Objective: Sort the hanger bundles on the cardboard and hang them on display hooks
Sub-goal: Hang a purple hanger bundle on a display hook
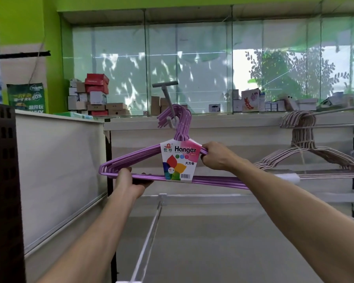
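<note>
A bundle of purple hangers [135, 156] with a white "Hanger" label [179, 160] is held up in front of me. Its hook ends curl around the tip of a grey display hook [170, 119] at centre. My left hand [131, 180] grips the bundle's bottom bar near the left corner. My right hand [217, 156] is closed on the right shoulder, just beside the label. A second bundle of pale pink-beige hangers [302, 152] hangs on a long hook [335, 110] at the right.
A white shelf back panel [243, 139] runs behind the hooks. Below lies a shelf with a white wire divider [151, 227]. A white side panel [59, 170] and a dark crate [2, 180] stand at left. Boxes [96, 92] line the window ledge.
</note>
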